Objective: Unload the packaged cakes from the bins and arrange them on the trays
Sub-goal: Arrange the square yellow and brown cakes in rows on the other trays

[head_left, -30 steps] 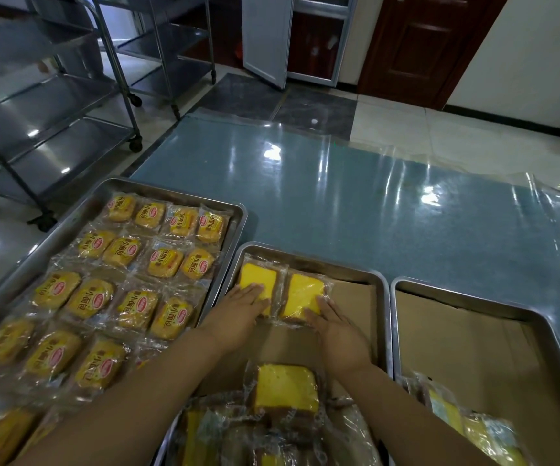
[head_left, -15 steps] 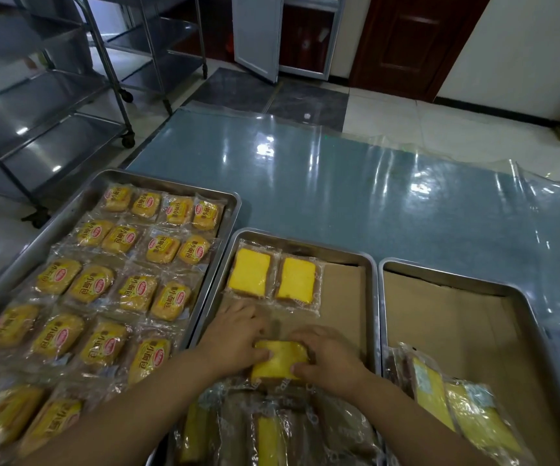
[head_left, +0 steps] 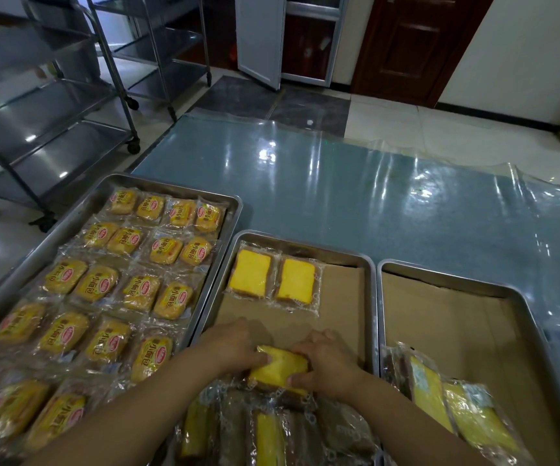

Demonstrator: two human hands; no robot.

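A yellow packaged cake (head_left: 280, 366) sits at the near end of the middle tray (head_left: 371, 297), on top of a pile of wrapped cakes (head_left: 265, 428). My left hand (head_left: 235, 346) grips its left side and my right hand (head_left: 327, 363) grips its right side. Two yellow cakes (head_left: 273, 277) lie flat side by side at the tray's far left corner on brown paper. The right tray (head_left: 520, 304) holds a few wrapped cakes (head_left: 453, 408) at its near end. The left tray (head_left: 231, 203) is full of labelled bread packets (head_left: 137, 264) in rows.
The trays sit on a blue table (head_left: 356, 196) under clear plastic sheeting. Steel wheeled racks (head_left: 53, 112) stand to the left on a tiled floor. A metal cabinet door (head_left: 260, 38) and a dark wooden door (head_left: 413, 45) are behind.
Both hands left the two flat cakes at the tray's far end, drew back to the near pile and took hold of another yellow cake there.
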